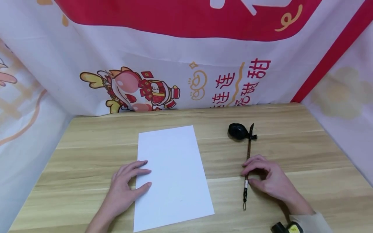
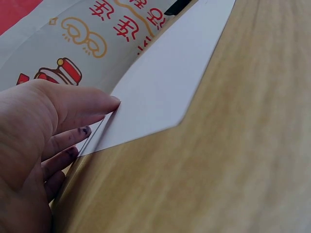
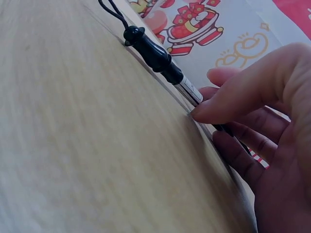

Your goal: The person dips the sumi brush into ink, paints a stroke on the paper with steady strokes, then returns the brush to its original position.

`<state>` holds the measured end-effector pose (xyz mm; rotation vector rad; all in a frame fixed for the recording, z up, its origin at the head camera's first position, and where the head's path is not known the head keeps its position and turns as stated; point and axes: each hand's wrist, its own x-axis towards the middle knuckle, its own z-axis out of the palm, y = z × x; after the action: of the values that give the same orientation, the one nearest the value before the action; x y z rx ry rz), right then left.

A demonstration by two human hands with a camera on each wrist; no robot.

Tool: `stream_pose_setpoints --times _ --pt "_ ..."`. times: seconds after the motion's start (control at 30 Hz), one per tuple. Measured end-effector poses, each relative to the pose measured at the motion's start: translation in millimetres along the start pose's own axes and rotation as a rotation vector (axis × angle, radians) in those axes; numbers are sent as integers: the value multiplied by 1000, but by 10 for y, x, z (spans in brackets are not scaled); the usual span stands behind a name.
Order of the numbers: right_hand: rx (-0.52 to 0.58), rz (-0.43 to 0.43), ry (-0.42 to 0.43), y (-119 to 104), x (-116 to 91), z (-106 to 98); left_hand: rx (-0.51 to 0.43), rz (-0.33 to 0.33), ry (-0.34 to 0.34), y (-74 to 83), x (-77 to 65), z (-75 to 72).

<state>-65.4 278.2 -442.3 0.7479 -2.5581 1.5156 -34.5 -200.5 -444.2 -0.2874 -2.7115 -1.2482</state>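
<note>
A white sheet of paper [image 1: 175, 174] lies on the wooden table. My left hand [image 1: 125, 187] rests on its left edge, fingers spread and fairly straight; dark smudges mark some fingertips in the left wrist view. To the right, a writing brush [image 1: 249, 152] with a brown handle lies with its dark tip pointing away, across the narrow end of a small black rounded dish [image 1: 237, 131]. My right hand [image 1: 269, 178] pinches the lower handle between thumb [image 3: 206, 112] and fingers, just above the white label. The brush's black end cap and hanging loop stick out toward me.
Printed white and red cloth [image 1: 163, 48] hangs behind the table [image 1: 96, 155] and along both sides. A dark device with a yellow label [image 1: 293, 228] sits at my right wrist by the sleeve.
</note>
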Motion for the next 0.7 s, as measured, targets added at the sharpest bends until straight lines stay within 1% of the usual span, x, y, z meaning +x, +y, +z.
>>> stream_pose_setpoints --times 0.13,0.23,0.4,0.5,0.57,0.7 --pt "14 5 -6 -12 -1 -11 0 4 -1 2 2 5" --pt "-12 18 4 -29 12 -7 4 12 7 0 5 8" --pt "-56 73 26 -56 41 17 9 24 22 -9 4 15" --pt "-59 97 31 -60 42 23 5 27 21 -11 5 21" --pt "-59 96 32 -54 37 20 7 34 21 -16 6 27" --pt "-55 64 19 -40 28 14 11 38 25 -17 10 34"
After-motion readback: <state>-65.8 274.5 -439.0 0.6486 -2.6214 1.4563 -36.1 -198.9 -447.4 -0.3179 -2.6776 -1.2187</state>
